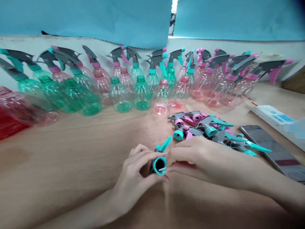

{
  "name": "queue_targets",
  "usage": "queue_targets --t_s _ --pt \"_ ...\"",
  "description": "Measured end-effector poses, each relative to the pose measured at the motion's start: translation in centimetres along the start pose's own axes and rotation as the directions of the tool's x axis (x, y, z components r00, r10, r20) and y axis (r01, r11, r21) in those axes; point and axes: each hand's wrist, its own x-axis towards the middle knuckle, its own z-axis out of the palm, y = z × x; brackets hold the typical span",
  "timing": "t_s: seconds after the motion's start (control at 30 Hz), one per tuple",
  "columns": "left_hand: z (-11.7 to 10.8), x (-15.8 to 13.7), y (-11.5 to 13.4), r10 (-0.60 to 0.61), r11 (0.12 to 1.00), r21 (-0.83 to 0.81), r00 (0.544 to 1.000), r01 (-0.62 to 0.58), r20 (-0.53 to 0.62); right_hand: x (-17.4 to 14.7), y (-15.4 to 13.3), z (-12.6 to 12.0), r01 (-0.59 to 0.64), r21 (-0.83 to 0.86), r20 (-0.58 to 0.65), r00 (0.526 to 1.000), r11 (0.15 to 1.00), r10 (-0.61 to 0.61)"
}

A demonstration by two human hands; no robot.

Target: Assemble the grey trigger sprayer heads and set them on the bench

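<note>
My left hand (pixel 133 173) is wrapped round a spray trigger head (pixel 159 165), dark grey with a teal collar and teal lever. The collar's round opening faces me. At its right side my right hand (pixel 190 156) is closed, thumb and fingers pinched together. A thin pale tube (pixel 166 194) seems to run down from these fingertips, blurred, with a whitish tip at the collar's opening. Just beyond my right hand lies a pile of loose trigger heads (pixel 211 130) in grey, pink and teal.
Open-necked green bottles (pixel 142 95) and pink bottles (pixel 160 98) stand ahead, before a row of bottles fitted with trigger heads (pixel 154 63). A phone (pixel 264 143) and a white power strip (pixel 274 114) lie at right. Red plastic (pixel 11 122) is at far left.
</note>
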Motion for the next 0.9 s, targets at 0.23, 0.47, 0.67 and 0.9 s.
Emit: queue_targets --t_s 0.23,0.47,0.67,0.9 --pt "0.0 -0.2 0.1 -0.017 0.998 -0.066 1.000 0.016 -0.021 -0.2 0.3 1.1 0.146 -0.167 -0.122 0.978 0.975 -0.168" --pt "0.0 -0.2 0.0 0.007 0.997 -0.072 1.000 -0.009 -0.023 0.2 0.6 1.6 0.195 -0.109 -0.068 0.977 0.975 -0.203" --pt "0.1 0.0 0.3 0.047 0.997 -0.062 0.998 -0.050 -0.039 0.1 0.1 0.6 0.143 0.028 0.046 0.988 0.989 -0.144" --pt "0.2 -0.2 0.1 0.030 0.999 -0.034 0.998 -0.032 -0.047 0.5 0.3 0.6 0.091 0.067 -0.024 0.996 0.994 -0.090"
